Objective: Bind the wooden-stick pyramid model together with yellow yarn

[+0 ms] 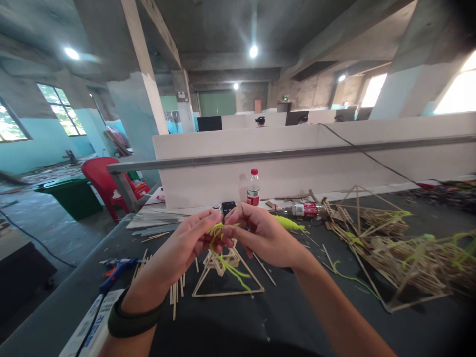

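Note:
Both hands meet above a small frame of thin wooden sticks (227,295), which stands on the dark table. My left hand (189,238), with a dark band on its wrist, is closed on bright yellow-green yarn (215,231). Close beside it, my right hand (253,233) pinches the same yarn between thumb and fingers. Loose yarn ends hang down over the stick frame. The hands hide the top of the frame and part of the yarn. Behind the right hand lies a bundle of the same yarn (288,223).
A blue glue gun (117,272) and loose sticks (174,295) lie at left, near a white box (92,322). Behind are a phone (228,207), an upright bottle (253,188) and a lying bottle (303,210). Stick frames pile up (420,263) at right. A white partition (208,183) borders the table.

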Action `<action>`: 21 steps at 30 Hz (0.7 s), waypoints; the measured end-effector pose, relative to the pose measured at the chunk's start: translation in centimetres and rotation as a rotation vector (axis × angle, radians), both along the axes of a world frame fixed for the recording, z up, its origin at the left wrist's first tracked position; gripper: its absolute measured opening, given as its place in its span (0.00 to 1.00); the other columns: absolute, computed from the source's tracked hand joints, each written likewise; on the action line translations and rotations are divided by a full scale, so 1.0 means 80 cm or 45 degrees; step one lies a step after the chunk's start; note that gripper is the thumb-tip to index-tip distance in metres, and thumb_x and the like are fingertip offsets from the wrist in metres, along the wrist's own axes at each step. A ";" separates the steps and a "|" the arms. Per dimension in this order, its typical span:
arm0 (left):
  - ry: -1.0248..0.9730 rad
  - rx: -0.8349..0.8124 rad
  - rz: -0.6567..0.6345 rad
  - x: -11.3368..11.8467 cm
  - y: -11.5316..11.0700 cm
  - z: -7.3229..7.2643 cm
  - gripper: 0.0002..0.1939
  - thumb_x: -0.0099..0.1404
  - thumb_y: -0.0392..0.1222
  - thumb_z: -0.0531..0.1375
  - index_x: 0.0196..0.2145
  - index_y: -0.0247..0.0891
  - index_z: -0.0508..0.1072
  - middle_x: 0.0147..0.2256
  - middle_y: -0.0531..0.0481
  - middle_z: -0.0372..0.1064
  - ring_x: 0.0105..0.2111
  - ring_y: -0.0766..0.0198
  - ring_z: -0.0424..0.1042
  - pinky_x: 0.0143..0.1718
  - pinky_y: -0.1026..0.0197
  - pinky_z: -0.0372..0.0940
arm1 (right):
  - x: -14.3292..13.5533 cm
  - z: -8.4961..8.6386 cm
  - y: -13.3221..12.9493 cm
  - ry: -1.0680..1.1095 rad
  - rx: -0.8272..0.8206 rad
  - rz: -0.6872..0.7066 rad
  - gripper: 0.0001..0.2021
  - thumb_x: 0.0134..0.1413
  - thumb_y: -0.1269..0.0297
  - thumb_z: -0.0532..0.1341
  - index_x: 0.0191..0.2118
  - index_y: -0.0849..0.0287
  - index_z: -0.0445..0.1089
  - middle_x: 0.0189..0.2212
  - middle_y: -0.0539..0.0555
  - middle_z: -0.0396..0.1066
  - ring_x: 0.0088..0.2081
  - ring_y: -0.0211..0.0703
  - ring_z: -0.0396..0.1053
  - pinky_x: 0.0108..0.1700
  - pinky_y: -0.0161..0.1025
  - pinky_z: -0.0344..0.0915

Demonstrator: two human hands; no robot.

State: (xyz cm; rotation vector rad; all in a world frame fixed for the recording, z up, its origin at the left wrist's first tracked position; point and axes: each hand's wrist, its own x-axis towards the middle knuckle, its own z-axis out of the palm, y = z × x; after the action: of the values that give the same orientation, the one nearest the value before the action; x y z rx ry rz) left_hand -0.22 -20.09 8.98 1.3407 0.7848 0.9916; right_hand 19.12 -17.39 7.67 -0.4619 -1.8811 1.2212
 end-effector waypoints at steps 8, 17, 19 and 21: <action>0.169 0.075 -0.069 0.002 -0.008 0.008 0.10 0.71 0.47 0.57 0.39 0.37 0.72 0.33 0.52 0.68 0.33 0.69 0.68 0.38 0.65 0.66 | 0.012 0.003 0.005 -0.018 0.033 0.040 0.07 0.61 0.62 0.63 0.38 0.58 0.67 0.29 0.50 0.72 0.21 0.31 0.64 0.19 0.29 0.61; 0.315 0.248 0.232 0.009 -0.011 0.005 0.10 0.62 0.43 0.67 0.41 0.40 0.75 0.37 0.51 0.74 0.38 0.66 0.72 0.41 0.65 0.67 | 0.016 0.001 0.007 0.022 -0.019 -0.070 0.08 0.60 0.60 0.64 0.40 0.58 0.69 0.26 0.47 0.65 0.21 0.30 0.59 0.19 0.29 0.60; 0.360 0.323 0.299 0.011 -0.015 0.005 0.09 0.62 0.41 0.67 0.40 0.40 0.76 0.36 0.51 0.74 0.37 0.65 0.72 0.39 0.65 0.67 | 0.016 0.001 0.006 0.023 -0.011 -0.075 0.08 0.60 0.59 0.64 0.40 0.58 0.69 0.26 0.47 0.65 0.20 0.30 0.59 0.18 0.29 0.60; 0.396 0.392 0.368 0.011 -0.018 0.006 0.08 0.61 0.40 0.66 0.39 0.40 0.76 0.35 0.51 0.74 0.35 0.65 0.72 0.37 0.66 0.67 | 0.016 0.003 0.005 0.016 0.003 -0.078 0.08 0.60 0.59 0.64 0.39 0.57 0.68 0.26 0.46 0.65 0.19 0.30 0.59 0.18 0.29 0.60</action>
State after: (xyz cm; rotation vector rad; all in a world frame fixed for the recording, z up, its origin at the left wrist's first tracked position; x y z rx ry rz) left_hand 0.69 -21.50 9.43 1.7071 1.1173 1.1801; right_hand 20.44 -17.00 7.91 -0.5056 -1.8442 1.1793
